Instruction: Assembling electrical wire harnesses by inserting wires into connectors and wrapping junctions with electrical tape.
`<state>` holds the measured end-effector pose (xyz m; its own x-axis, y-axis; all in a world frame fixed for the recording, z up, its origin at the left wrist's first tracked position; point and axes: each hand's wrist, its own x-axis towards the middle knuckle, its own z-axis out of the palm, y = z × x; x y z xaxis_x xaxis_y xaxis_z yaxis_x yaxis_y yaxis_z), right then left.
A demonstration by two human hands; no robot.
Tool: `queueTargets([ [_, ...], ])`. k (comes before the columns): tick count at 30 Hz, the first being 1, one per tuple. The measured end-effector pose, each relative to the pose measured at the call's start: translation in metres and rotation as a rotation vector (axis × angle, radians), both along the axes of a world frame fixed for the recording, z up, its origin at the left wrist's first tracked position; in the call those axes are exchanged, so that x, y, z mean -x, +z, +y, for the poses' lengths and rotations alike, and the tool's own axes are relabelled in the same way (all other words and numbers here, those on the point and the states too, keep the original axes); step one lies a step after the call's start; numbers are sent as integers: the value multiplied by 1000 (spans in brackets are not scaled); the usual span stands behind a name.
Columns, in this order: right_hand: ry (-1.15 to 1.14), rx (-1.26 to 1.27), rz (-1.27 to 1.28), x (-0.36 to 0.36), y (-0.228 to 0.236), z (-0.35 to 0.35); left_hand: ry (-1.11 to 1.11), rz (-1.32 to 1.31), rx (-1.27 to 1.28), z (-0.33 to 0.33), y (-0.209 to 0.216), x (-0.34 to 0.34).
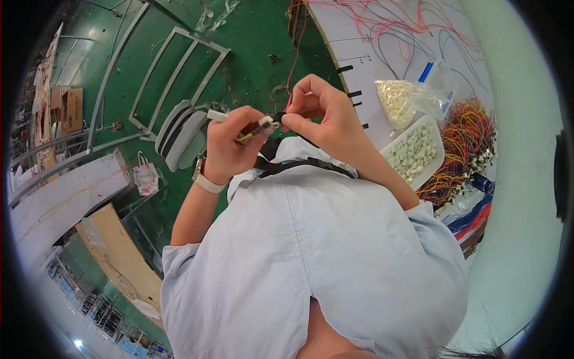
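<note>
My left hand [233, 142] is closed in front of my body, with a watch [200, 175] on its wrist. A small white connector [266, 121] shows at its fingertips, and a white stick-like piece [217, 115] pokes out beside the knuckles. Something yellow shows under the fingers; its kind is unclear. My right hand [326, 116] pinches the end of a thin red wire [290, 84] that runs up toward the table. Between the two hands sits a small black piece [278, 116], close to the connector. The fingertips partly hide where wire and connector meet.
On the white table [353, 36] at right are loose red and dark wires, a bag of cream connectors [396, 102], a white tray [439, 157] of pale connectors and a bundle of coloured wires [457, 143]. Metal frames [173, 78] and a grey stool [185, 134] stand on the green floor.
</note>
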<state>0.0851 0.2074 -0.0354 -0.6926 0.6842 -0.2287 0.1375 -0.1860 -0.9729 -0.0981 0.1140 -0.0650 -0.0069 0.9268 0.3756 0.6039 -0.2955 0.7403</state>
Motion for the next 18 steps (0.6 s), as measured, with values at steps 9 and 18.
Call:
queueTargets([
  [9, -155, -328, -90, 11, -11, -14, 97, -709, 246, 2, -11, -9],
  [18, -362, 98, 59, 6, -29, -14, 250, -537, 122, 16, -14, -37],
])
